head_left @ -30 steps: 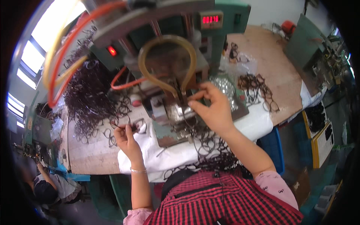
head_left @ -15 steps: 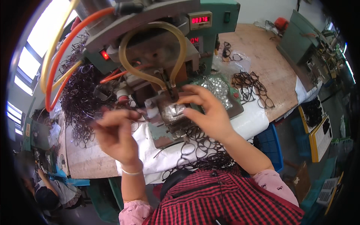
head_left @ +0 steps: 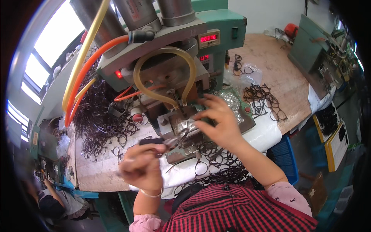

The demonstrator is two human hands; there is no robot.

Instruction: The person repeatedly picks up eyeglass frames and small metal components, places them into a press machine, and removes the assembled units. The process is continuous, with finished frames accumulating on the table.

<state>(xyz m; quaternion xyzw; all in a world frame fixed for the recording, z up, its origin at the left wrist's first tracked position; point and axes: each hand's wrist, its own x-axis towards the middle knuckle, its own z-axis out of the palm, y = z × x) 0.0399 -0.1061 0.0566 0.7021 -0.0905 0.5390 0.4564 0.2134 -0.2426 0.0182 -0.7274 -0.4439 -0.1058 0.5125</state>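
Left hand (head_left: 143, 166): curling around a tool (head_left: 171, 143) with a black handle and a metal tip; fingers partly blurring. The tool is pointing toward the block (head_left: 181, 125) of the press; whether the tip is touching it, one cannot tell.

Right hand (head_left: 220, 120): reaching in from the right, palm down, thumb and fingers bending, the tips lying at the block's right edge; whether they are pinching a part, one cannot tell.

Press (head_left: 222, 29): green, standing on the table (head_left: 266, 50), two red displays (head_left: 208, 38) glowing; a yellowish tube (head_left: 137, 71) is looping above the block, an orange hose (head_left: 92, 56) curving down at the left.

Frames, dark, in three lots: a heap (head_left: 92, 116) lying left of the press; a loose spread (head_left: 220, 168) covering part of the white cloth (head_left: 266, 133) in front; a small cluster (head_left: 264, 96) resting at the right.

Metal bits (head_left: 234, 102): shining, lying just beyond the right hand.

Basket (head_left: 285, 162): blue, sitting below the table's front edge, right.
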